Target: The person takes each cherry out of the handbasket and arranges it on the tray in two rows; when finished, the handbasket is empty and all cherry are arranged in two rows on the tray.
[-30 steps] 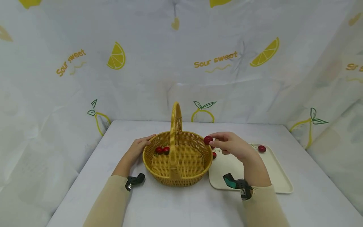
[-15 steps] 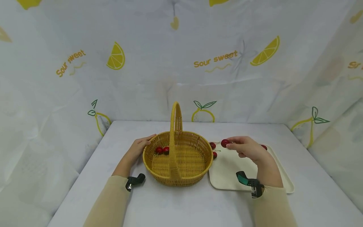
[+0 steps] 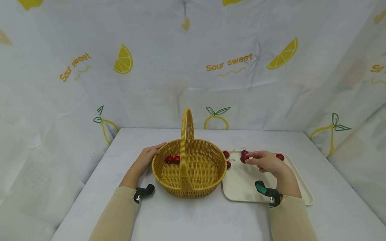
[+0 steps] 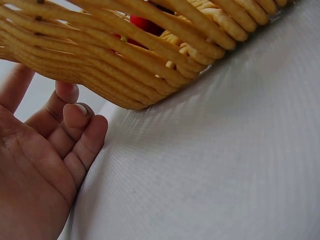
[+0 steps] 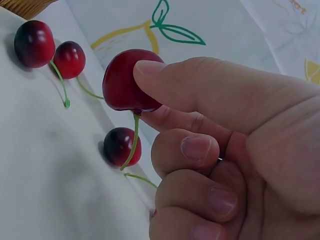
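Note:
A yellow wicker basket [image 3: 205,191] with a tall arched handle stands mid-table, two red cherries [image 3: 173,159] inside it at the left. My left hand [image 3: 146,157] rests against the basket's left rim; in the left wrist view its fingers look loosely bent beside the woven wall, some hidden behind it. Over the cream tray [image 3: 241,187], my right hand [image 3: 266,162] pinches a dark red cherry [image 5: 122,82] between thumb and index finger, its green stem hanging down. The other fingers of that hand curl toward the palm. Just behind the held cherry lies another cherry [image 3: 244,152] on the tray.
Two cherries with stems lie at the tray's left edge, the rear cherry [image 3: 226,154] and the front cherry [image 3: 228,164], close to the basket. One more cherry [image 3: 279,157] sits at the tray's back right. A lemon-print cloth [image 3: 169,73] hangs behind the white table [image 3: 175,221].
My right hand has carried the pinched cherry right, away from the basket rim, and then lower over the tray. Tray cherries it covered now show. The left hand and basket stay in place.

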`<state>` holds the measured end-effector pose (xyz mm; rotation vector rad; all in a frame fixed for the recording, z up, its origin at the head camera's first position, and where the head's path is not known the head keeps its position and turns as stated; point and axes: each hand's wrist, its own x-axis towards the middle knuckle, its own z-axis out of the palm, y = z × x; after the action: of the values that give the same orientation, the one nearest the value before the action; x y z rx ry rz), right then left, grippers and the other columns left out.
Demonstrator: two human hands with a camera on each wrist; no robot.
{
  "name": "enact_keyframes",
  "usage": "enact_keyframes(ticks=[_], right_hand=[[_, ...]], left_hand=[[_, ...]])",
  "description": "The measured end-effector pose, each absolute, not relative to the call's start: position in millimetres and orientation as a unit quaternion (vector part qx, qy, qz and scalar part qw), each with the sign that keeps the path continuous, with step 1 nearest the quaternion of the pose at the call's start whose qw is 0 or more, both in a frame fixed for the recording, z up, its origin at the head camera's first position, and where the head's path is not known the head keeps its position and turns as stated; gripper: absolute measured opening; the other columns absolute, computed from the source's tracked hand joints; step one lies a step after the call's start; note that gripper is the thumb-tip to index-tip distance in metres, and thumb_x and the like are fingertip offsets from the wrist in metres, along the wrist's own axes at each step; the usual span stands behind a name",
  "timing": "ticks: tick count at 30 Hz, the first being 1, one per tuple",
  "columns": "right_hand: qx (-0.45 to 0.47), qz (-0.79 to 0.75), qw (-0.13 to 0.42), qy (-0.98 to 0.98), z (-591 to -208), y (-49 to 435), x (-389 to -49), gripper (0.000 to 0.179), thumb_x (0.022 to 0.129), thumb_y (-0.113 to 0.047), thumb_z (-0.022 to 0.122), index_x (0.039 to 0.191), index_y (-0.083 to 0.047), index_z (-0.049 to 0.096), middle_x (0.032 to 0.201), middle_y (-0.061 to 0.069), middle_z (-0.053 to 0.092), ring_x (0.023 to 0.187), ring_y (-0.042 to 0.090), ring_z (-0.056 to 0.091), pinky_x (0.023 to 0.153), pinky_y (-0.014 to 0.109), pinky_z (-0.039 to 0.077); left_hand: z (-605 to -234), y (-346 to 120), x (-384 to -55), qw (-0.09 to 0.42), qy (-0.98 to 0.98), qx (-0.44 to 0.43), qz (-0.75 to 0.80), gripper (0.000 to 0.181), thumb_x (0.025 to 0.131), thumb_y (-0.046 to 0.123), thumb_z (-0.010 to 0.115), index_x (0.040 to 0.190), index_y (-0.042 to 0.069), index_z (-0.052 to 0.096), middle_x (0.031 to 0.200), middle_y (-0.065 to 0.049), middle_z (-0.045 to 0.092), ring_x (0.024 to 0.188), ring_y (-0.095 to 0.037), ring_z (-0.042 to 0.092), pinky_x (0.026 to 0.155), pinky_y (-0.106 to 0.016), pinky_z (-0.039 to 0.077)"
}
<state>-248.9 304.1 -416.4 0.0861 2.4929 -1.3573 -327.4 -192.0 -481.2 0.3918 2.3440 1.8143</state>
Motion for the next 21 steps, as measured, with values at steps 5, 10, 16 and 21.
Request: enact_keyframes(ticks=[5, 10, 16, 21], right_hand=[[0.039, -0.464, 0.151, 0.872, -427, 309, -252, 0.052, 0.093, -0.028, 0.076, 0.135, -0.001, 0.062, 0.065, -0.002, 0.041, 0.052, 0.014, 0.032, 0.050, 0.027, 0.032], [0.036, -0.462, 0.159, 0.872, -435, 309, -255, 0.051, 0.093, -0.027, 0.076, 0.134, -0.001, 0.063, 0.062, -0.003, 0.041, 0.050, 0.013, 0.031, 0.048, 0.025, 0.031], [0.023, -0.436, 0.161, 0.885, -439, 306, -253, 0.050, 0.094, -0.028, 0.074, 0.134, 0.000, 0.062, 0.061, -0.003, 0.042, 0.052, 0.014, 0.035, 0.051, 0.026, 0.032], [0.015, -0.425, 0.150, 0.893, -441, 305, -253, 0.051, 0.093, -0.029, 0.074, 0.134, 0.000, 0.063, 0.063, -0.002, 0.043, 0.056, 0.015, 0.038, 0.053, 0.026, 0.032]], left_hand=[[-480, -191, -326, 0.079, 0.781, 0.127, 0.606, 0.050, 0.100, 0.018, 0.049, 0.150, 0.020, 0.056, 0.155, 0.001, 0.048, 0.151, -0.026, 0.031, 0.124, -0.052, 0.013], [-474, -189, -324, 0.084, 0.785, 0.122, 0.601, 0.051, 0.101, 0.015, 0.048, 0.151, 0.015, 0.053, 0.156, -0.004, 0.046, 0.151, -0.028, 0.030, 0.124, -0.052, 0.013], [-477, -190, -325, 0.079, 0.783, 0.124, 0.605, 0.049, 0.101, 0.019, 0.050, 0.149, 0.020, 0.056, 0.155, 0.001, 0.048, 0.150, -0.026, 0.032, 0.124, -0.052, 0.014], [-481, -193, -328, 0.075, 0.781, 0.132, 0.605, 0.049, 0.099, 0.021, 0.052, 0.148, 0.022, 0.058, 0.153, 0.003, 0.051, 0.150, -0.024, 0.034, 0.124, -0.052, 0.014]])
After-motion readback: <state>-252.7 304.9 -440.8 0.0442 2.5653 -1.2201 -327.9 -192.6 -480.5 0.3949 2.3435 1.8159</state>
